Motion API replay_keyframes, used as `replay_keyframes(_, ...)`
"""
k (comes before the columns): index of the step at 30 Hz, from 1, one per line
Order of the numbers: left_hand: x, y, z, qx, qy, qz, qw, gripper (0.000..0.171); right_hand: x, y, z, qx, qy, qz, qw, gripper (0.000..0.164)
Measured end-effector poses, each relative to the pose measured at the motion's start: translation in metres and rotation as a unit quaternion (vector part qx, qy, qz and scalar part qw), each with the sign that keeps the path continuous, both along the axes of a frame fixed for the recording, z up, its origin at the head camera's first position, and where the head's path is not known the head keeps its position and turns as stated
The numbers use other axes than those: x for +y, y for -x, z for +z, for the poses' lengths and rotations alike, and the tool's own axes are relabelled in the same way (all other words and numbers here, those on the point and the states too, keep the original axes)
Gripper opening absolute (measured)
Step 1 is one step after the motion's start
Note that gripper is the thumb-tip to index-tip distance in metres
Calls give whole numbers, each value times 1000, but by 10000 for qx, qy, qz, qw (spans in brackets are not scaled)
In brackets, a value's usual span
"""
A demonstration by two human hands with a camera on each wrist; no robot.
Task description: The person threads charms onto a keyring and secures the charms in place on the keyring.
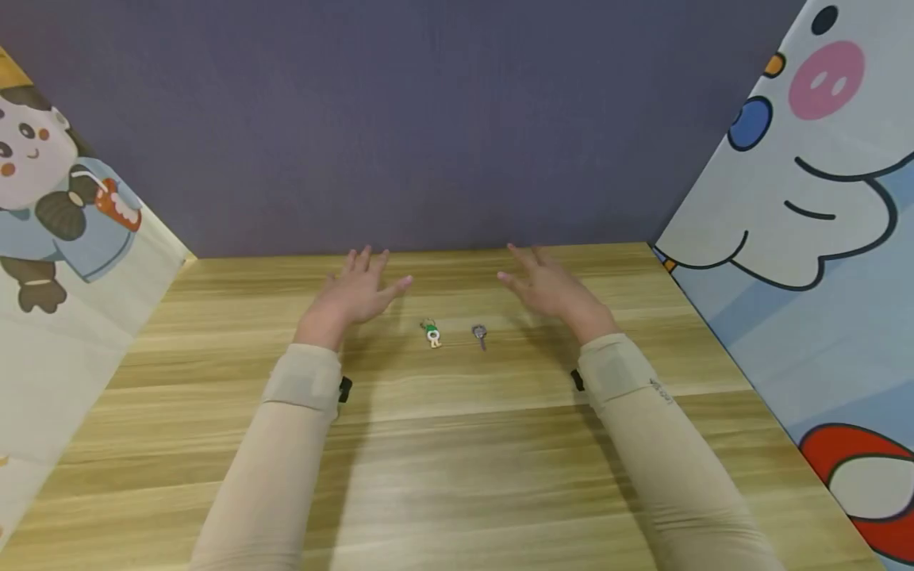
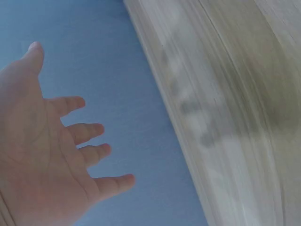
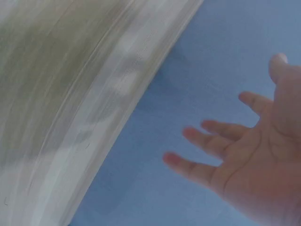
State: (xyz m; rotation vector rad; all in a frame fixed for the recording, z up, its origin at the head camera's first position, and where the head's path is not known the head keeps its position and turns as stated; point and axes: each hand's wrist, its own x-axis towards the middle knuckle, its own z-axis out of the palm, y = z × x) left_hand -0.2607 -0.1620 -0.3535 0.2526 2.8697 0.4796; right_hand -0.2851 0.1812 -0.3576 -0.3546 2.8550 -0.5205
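Observation:
In the head view a small keychain with a green top and a white ring-shaped middle lies on the wooden table. To its right lies a small metal key with a round head. My left hand hovers left of the keychain, fingers spread and holding nothing. Over on the right, my right hand is held above the table beyond the key, its fingers also extended and bare. Both wrist views show an open palm, the left hand and the right hand, apart from the table.
A dark grey-blue panel rises behind the table's far edge. Cartoon-printed walls flank it, the left wall with a figure holding a drink and the right wall with a pig-nosed character.

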Motion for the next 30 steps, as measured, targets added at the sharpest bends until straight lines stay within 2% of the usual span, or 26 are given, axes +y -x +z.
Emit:
replay_keyframes(5,7,1,-1,-62,-34,-189,9998,96,-6,1,-3,-111,-7,372,9992,72)
replay_keyframes(12,13,2,-10,-291,-373,-481,9977,91,-11,4,-14,-459,318,989,9935,66)
replay_keyframes(15,15,5,-17,-437,-685,-747,9939,81,-12,5,-20,-661,426,1399,9870,63)
replay_keyframes(19,16,11,-30,-569,-1019,-1167,9863,58,-14,4,-27,-985,509,1810,9772,60)
replay_keyframes(23,15,15,-42,-693,-1075,-1413,9817,43,-16,5,-37,-1242,650,2005,9696,56)
replay_keyframes(30,17,21,-51,-899,-1113,-1569,9772,41,-17,9,-48,-1451,1044,2127,9606,45)
